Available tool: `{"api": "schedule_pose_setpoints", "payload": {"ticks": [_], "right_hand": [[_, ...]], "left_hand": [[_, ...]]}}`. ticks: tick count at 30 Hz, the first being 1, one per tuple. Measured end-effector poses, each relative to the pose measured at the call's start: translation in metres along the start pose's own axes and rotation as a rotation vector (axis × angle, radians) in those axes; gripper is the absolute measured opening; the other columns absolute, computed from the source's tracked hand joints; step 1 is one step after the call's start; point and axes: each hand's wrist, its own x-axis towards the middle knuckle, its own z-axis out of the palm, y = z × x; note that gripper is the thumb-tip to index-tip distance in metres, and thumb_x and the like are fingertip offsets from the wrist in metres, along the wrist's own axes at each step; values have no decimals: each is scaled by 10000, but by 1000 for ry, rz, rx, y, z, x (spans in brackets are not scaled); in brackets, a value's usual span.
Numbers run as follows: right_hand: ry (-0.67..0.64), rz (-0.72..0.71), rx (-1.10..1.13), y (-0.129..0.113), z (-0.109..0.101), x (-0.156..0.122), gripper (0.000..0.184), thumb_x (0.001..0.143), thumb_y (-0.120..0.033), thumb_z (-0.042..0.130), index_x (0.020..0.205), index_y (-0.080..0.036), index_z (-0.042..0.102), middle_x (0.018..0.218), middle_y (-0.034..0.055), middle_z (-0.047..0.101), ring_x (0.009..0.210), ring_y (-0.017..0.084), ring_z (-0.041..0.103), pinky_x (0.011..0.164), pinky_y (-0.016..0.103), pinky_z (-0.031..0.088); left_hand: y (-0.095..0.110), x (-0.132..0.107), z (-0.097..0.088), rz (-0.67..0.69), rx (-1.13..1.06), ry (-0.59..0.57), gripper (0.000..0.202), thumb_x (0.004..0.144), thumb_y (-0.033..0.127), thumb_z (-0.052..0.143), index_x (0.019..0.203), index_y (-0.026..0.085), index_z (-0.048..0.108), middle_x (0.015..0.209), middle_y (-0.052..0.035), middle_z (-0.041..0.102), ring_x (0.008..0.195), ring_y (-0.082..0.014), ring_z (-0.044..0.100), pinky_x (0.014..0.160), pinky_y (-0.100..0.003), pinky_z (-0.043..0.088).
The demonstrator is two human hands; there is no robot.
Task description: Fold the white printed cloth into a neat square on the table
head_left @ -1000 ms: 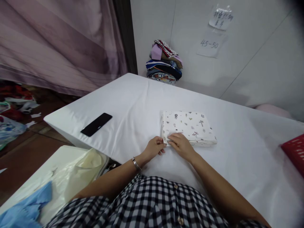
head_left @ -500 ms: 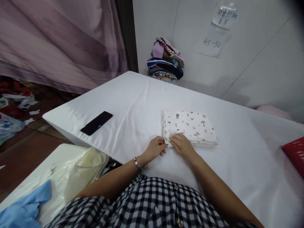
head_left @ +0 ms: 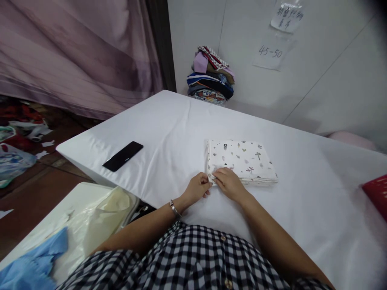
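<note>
White folded cloth (head_left: pixel 242 157) with small plant motifs, white tablecloth (head_left: pixel 169 125), black-and-white checked shirt (head_left: pixel 196 257)

I'm in what looks like a makeshift workroom for cloth goods, though I can't be certain. Before me stands a white-covered table (head_left: pixel 163 121) bearing a folded printed cloth (head_left: pixel 242 155); a pile of folded textiles (head_left: pixel 211 76) rises by the pale panelled wall (head_left: pixel 244 24). Handwritten notices (head_left: pixel 270 52) hang there, one reading "45-50". A pink curtain (head_left: pixel 84 52) hangs beside a brown floor (head_left: pixel 27 207) strewn with paper scraps (head_left: pixel 47 143).
</note>
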Motion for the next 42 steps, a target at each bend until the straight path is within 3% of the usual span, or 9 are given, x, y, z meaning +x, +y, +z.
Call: {"api": "schedule_pose_setpoints", "payload": {"ticks": [7,14,21,25,33,42], "right_hand": [[256,31,92,4,-10,-8,187,918,-211,384,969,-183,562,934,96,596,891,213,519,785,362,434],[10,-29,71,-1,-5,-10,154,895,-236,459,986,-189,573,924,88,606,864,215,523,745,364,437],[74,-17,95,1,0,-11,139,874,-268,508,977,-192,562,937,94,608,870,221,529,750,370,433],[107,3,94,1,5,-9,132,898,-259,455,939,-191,560,919,91,604,855,214,526,752,360,427],[320,120,211,5,-2,-13,148,921,-245,372,894,-205,512,856,66,555,829,197,508,742,336,423],[162,27,119,4,-4,-14,173,924,-246,354,889,-205,519,859,84,573,838,216,526,754,360,438]], "left_hand": [[3,1,1,-36,-49,4,208,692,182,647,773,171,456,557,73,529,427,-90,561,356,-164,410],[3,0,2,-13,-42,6,181,699,183,623,780,169,462,580,67,542,424,-72,545,355,-153,406],[4,-1,1,3,-52,6,174,693,179,628,776,167,475,590,64,546,435,-72,544,365,-162,412],[5,-2,2,-6,-44,11,164,705,169,612,792,167,473,601,61,551,436,-79,547,359,-170,416],[2,0,1,-19,-32,1,156,718,148,603,815,160,482,602,58,557,430,-75,554,358,-160,422],[10,-2,2,-112,0,-24,186,749,258,628,836,162,494,483,61,556,347,-71,500,343,-150,365]]}}
